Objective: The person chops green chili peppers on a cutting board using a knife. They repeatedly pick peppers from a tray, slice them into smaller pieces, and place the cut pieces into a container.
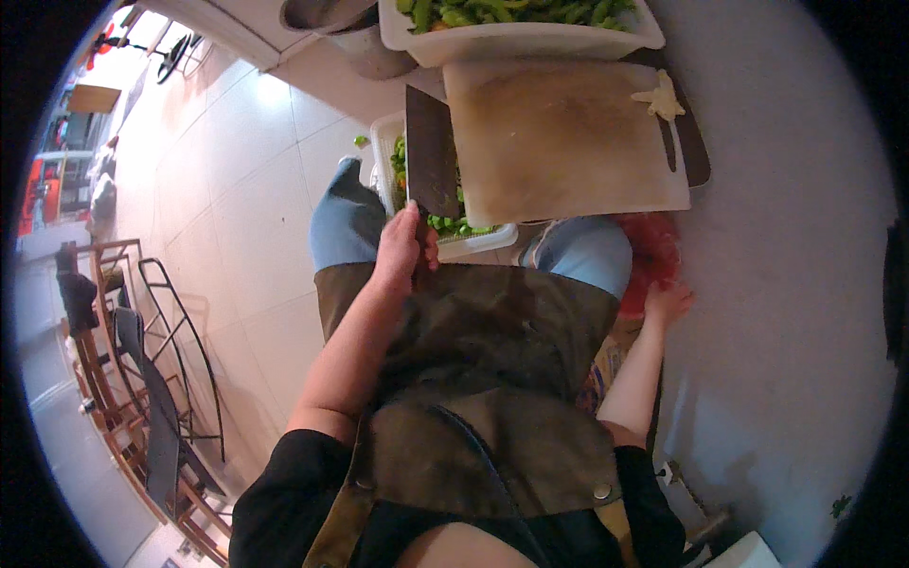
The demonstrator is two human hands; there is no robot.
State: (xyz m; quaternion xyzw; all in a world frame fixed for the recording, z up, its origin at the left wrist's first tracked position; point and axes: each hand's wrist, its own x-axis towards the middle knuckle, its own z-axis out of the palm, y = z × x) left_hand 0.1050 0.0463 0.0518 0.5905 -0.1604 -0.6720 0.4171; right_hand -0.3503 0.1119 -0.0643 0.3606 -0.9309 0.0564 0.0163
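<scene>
My left hand (pixel 406 245) grips the handle of a cleaver (pixel 431 153). Its broad blade points away from me, beside the left edge of a white plastic cutting board (pixel 561 142). Brown stains mark the board, and a pale, irregular piece (pixel 662 97) lies near its slotted right end. Below the blade, partly hidden by it, a white plastic basket (pixel 383 153) on the floor contains cut green peppers (pixel 454 226). Down by my right thigh, my right hand (pixel 667 302) is at a red plastic bag or container (pixel 646 259); its grip is unclear.
Beyond the board stands a white tub (pixel 525 42) of green peppers (pixel 490 13). A metal pot (pixel 355 35) is at its left. A wall (pixel 781 248) rises close on my right. Chairs (pixel 160 397) stand on the tiled floor (pixel 248 213) to my left.
</scene>
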